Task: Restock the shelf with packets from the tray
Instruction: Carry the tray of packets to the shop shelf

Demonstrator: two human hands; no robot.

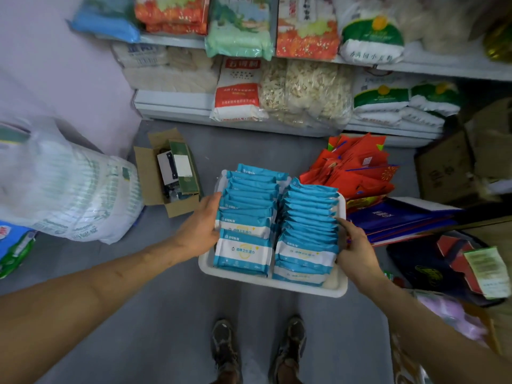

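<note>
Holding tray (273, 284) by both sides — left grip (198, 227) & right grip (357, 252) clenched on it, above floor. Packets (277, 217) all in tray, shelf (171, 102) not restocked yet — I'd say barely begun.

two bare forearms showing with no sleeves, left hand (198, 231) and right hand (357, 249) wearing nothing, scuffed brownish-grey sneakers (259, 353) peeking in near the bottom

one white tray (266, 282), two rows of blue packets (307, 217), two hands (198, 227), two shoes (225, 347)
</note>
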